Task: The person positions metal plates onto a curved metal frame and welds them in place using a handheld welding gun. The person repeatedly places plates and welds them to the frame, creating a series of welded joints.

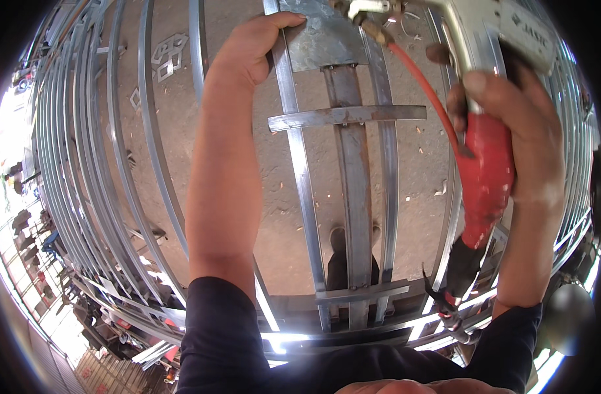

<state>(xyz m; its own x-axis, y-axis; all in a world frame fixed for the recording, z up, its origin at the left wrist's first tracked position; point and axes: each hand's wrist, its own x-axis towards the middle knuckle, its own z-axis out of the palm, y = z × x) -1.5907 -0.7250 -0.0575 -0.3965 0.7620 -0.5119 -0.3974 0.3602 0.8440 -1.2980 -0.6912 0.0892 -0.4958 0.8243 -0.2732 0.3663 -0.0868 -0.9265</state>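
Observation:
My left hand [251,49] is at the top, closed round the edge of a steel bar [288,98]. One digit reaches onto the grey sheet metal plate [330,39] beside it; the other fingers are partly hidden. On the right, my right hand [527,125] grips a hand-held tool [487,171] by its red handle. This tool has a pale metal body and a dark cord at its lower end. An orange hose [422,82] curves from a brass fitting to the handle. Its front end lies at the top edge, near the plate.
A rusty steel bar [353,197] runs down the middle, with a short crosspiece [346,117] over it. Long parallel steel bars [116,131] stand left and right. Diamond-shaped metal pieces [170,56] lie on the floor. A white box [527,33] is at upper right.

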